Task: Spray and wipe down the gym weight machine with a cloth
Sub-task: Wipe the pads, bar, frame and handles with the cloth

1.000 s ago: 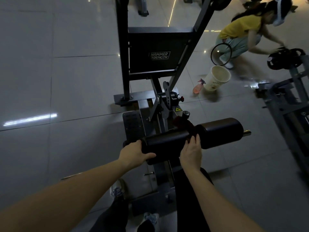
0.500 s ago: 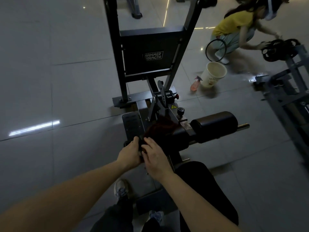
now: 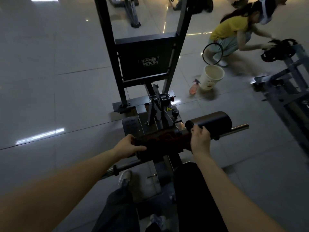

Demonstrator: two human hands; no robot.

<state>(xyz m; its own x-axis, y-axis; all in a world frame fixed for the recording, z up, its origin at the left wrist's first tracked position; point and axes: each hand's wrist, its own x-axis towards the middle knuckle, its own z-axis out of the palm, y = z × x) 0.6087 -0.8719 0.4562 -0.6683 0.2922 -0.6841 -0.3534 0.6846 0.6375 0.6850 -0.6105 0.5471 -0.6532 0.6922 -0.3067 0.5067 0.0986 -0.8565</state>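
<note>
Dark red cloth [image 3: 164,137] lies draped along the roller pad [image 3: 158,150] of the weight machine [image 3: 145,61], centre frame. Left hand [image 3: 129,145] clamps its 9 o'clock end, right hand [image 3: 199,139] its 3 o'clock end, fingers curled. Spray bottle [image 3: 194,87] stands at 1 o'clock, beside a bucket [image 3: 212,77].

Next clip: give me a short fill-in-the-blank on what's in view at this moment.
1. The dark red cloth is draped over the roller pad on the person's ____ side.
2. The pink spray bottle is on the floor beside a white ____.
3. The ____ grips nearest the bare roller pad.
Missing: left; bucket; right hand.
</note>
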